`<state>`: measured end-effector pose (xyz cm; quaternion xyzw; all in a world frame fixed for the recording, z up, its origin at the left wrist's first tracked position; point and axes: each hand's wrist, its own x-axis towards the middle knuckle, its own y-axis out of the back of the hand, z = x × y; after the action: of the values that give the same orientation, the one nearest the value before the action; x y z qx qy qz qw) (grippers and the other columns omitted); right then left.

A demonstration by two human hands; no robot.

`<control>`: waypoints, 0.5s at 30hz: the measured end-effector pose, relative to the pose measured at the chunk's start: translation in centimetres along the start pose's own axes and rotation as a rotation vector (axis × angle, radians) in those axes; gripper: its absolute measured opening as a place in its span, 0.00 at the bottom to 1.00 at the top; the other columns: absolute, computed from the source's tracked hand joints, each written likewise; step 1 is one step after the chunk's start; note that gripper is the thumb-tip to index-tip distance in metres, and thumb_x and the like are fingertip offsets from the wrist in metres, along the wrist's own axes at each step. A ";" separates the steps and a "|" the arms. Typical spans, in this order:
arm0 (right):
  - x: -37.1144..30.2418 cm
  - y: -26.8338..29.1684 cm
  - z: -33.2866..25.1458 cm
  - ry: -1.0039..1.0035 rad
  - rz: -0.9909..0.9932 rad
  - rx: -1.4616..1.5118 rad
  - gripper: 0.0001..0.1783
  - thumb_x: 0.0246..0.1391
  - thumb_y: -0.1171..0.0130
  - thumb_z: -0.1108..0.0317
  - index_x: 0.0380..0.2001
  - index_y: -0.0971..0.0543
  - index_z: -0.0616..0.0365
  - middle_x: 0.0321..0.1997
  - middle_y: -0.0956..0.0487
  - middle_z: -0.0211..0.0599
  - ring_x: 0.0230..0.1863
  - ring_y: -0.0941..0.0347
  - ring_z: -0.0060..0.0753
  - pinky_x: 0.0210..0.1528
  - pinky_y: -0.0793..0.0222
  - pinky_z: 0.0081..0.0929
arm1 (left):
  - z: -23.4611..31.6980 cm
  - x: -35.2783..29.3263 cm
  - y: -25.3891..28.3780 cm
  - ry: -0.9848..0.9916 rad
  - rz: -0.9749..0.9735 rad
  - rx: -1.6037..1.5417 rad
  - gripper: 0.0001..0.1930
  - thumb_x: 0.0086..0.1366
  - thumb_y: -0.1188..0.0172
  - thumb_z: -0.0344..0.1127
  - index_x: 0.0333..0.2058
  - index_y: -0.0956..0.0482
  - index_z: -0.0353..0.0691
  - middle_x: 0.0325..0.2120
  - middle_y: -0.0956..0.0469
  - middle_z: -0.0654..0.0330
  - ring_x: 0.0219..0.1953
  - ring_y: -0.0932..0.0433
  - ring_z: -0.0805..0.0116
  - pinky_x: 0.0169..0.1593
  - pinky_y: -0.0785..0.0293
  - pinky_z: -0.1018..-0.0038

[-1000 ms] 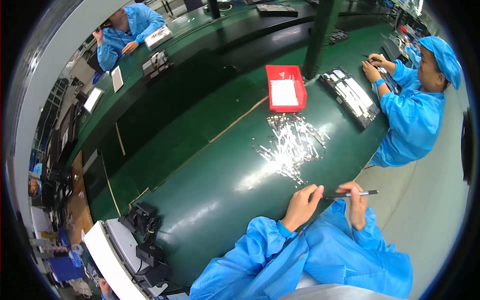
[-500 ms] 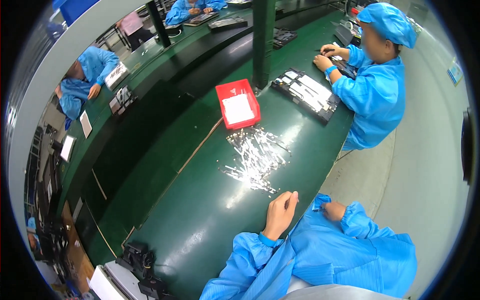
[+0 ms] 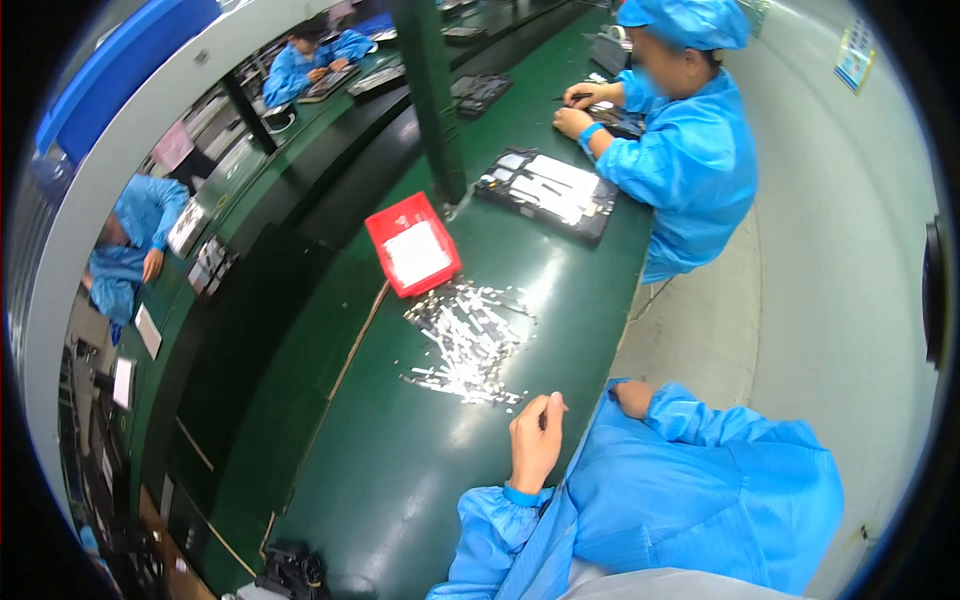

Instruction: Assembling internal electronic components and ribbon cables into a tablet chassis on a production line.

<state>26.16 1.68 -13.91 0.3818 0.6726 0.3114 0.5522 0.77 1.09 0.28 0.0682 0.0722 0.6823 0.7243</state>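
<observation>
My left hand (image 3: pixel 537 437) is over the green bench near its front edge, closed with thumb and fingers together. A small dark bit shows between the fingers, too small to name. My right hand (image 3: pixel 632 398) is at the edge of my blue smock (image 3: pixel 690 480), and its fingertips are hidden by the cloth. Beyond my left hand lies a loose heap of small silvery strips with dark ends (image 3: pixel 465 340), apart from the hand. Just behind the heap stands a red plastic bin (image 3: pixel 440 283) with white material inside.
A black tray with white pieces (image 3: pixel 550 195) lies farther along the green bench (image 3: pixel 390 480). At right a co-worker in blue (image 3: pixel 690 170) handles small parts. A green post (image 3: pixel 430 110) rises behind the bin. Black cabled adapters (image 3: pixel 290 570) sit at lower left.
The view has swung, so the bench things appear farther left. My right hand has shifted toward the smock's edge, where its fingers are now covered. My left hand stays closed near the bench edge.
</observation>
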 end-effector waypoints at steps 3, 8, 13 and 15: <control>2.3 -2.1 -0.2 -0.034 -0.013 0.022 0.12 0.50 0.50 0.68 0.37 0.23 0.58 0.38 0.22 0.52 0.41 0.25 0.55 0.41 0.29 0.48 | 0.5 0.0 0.0 0.040 0.018 0.014 0.14 0.66 0.49 0.38 0.25 0.25 0.34 0.14 0.32 0.57 0.17 0.36 0.73 0.22 0.40 0.72; 5.8 -7.1 3.1 0.066 0.163 0.329 0.09 0.46 0.49 0.70 0.31 0.23 0.60 0.36 0.23 0.57 0.45 0.29 0.58 0.45 0.32 0.49 | 0.1 0.1 -0.4 -0.019 0.019 -0.002 0.15 0.66 0.49 0.38 0.24 0.25 0.33 0.15 0.30 0.57 0.18 0.35 0.74 0.24 0.39 0.74; 10.2 -11.7 6.1 0.046 -0.019 0.186 0.09 0.45 0.46 0.69 0.30 0.22 0.61 0.36 0.23 0.56 0.43 0.27 0.57 0.44 0.31 0.47 | 0.0 0.0 -0.1 -0.007 0.007 -0.004 0.15 0.66 0.48 0.38 0.24 0.25 0.33 0.15 0.30 0.58 0.19 0.34 0.76 0.24 0.40 0.75; 12.6 -14.6 8.7 0.043 -0.128 0.084 0.10 0.44 0.46 0.69 0.30 0.22 0.60 0.36 0.22 0.55 0.42 0.26 0.56 0.44 0.30 0.46 | 0.6 0.1 -0.4 -0.028 -0.002 -0.007 0.15 0.66 0.48 0.38 0.24 0.25 0.33 0.15 0.31 0.58 0.19 0.35 0.77 0.23 0.40 0.75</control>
<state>30.99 4.97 -34.27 0.3538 0.7199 0.2551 0.5399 1.29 1.21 0.84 0.0751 0.0597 0.6808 0.7262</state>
